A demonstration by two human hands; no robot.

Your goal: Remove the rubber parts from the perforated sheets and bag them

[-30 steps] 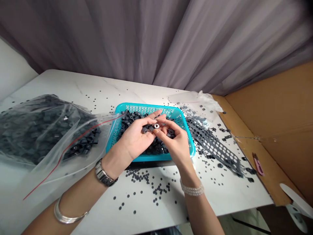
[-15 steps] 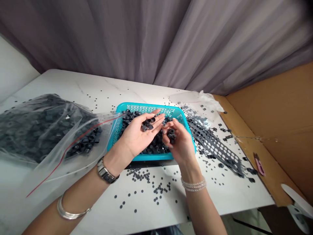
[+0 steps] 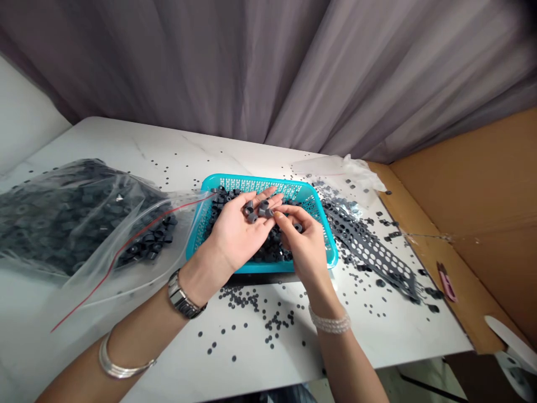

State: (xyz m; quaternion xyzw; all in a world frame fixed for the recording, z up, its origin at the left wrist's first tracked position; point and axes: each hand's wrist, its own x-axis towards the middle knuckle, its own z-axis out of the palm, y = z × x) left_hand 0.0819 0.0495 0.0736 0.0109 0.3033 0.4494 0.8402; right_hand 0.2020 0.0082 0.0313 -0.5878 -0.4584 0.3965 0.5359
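Note:
My left hand (image 3: 237, 229) is turned palm up over the basket, its fingers stretched, with several small dark cylindrical caps (image 3: 251, 215) lying in the palm and on the fingers. Thumb and forefinger of my right hand (image 3: 300, 235) pinch one cap (image 3: 269, 213) at the left fingers, and at least one more cap (image 3: 298, 228) shows in its curled fingers. Beneath both hands stands a turquoise plastic basket (image 3: 268, 267) with many more of these caps inside; the hands hide part of them.
A clear zip bag (image 3: 84, 212) full of dark caps lies at left. Small dark discs (image 3: 239, 299) are scattered over the white table (image 3: 168, 358). Right of the basket lie perforated dark strips (image 3: 381, 254), crumpled plastic (image 3: 364, 173) and a pink-handled cutter (image 3: 446, 282) on cardboard.
My right hand has moved left and rotated, bringing its pinch to the caps on the left hand. The left hand stays nearly in place, and the caps on it have shifted.

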